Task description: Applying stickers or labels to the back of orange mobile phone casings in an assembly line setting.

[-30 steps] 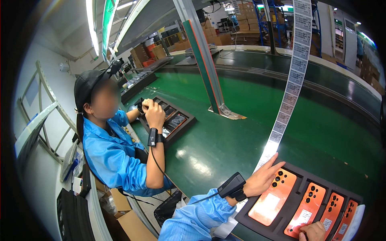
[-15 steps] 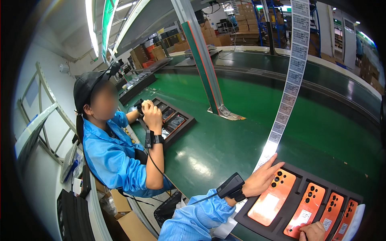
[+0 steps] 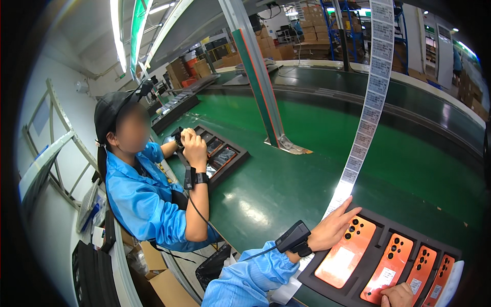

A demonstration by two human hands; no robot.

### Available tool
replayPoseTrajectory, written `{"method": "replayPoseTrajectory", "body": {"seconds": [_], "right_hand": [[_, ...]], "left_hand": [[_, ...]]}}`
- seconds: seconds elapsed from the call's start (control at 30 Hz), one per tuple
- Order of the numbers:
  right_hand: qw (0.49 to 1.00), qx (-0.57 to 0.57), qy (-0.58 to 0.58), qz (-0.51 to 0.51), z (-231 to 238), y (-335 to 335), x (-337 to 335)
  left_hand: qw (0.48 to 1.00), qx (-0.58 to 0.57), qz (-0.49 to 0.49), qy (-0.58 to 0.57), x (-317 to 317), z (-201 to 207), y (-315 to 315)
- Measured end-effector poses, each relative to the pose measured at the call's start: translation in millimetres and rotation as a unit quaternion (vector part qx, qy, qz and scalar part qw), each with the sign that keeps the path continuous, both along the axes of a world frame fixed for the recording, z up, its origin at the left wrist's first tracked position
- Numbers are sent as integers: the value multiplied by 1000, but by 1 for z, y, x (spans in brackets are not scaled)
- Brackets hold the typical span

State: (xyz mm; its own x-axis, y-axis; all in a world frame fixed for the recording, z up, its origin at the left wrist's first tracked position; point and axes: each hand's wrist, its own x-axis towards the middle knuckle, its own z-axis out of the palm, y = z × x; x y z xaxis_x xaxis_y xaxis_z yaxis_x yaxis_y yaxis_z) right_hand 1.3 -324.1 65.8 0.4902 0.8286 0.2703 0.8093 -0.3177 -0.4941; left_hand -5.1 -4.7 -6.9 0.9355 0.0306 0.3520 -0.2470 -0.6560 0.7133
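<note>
My left hand lies with its fingers stretched out over the upper left edge of a dark tray, beside the first phone and the lower end of a long label strip. The tray holds several orange phones, camera side up. The first phone bears a pale sticker. At the lower end of the second phone, next to its white label, my right hand rests with curled fingers. The lower picture edge cuts that hand off, and anything in its fingertips is hidden.
To my left a co-worker in a blue jacket handles another dark tray with phones. A metal post stands on the green table. Cardboard boxes stand below the table's left side.
</note>
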Motion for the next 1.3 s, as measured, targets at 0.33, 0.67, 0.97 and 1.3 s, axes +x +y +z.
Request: {"method": "replayPoseTrajectory", "body": {"seconds": [0.33, 0.67, 0.97, 1.3], "right_hand": [[1000, -5, 5, -5, 1, -1, -2], [1000, -4, -4, -6, 0, 0, -1], [1000, -2, -4, -3, -1, -1, -2], [1000, -2, 8, -9, 0, -1, -2]], "left_hand": [[1000, -8, -5, 5, -1, -1, -1], [1000, 2, -5, 7, 1, -1, 0], [1000, 6, 0, 5, -1, 1, -1], [1000, 8, 1, 6, -1, 2, 0]]}}
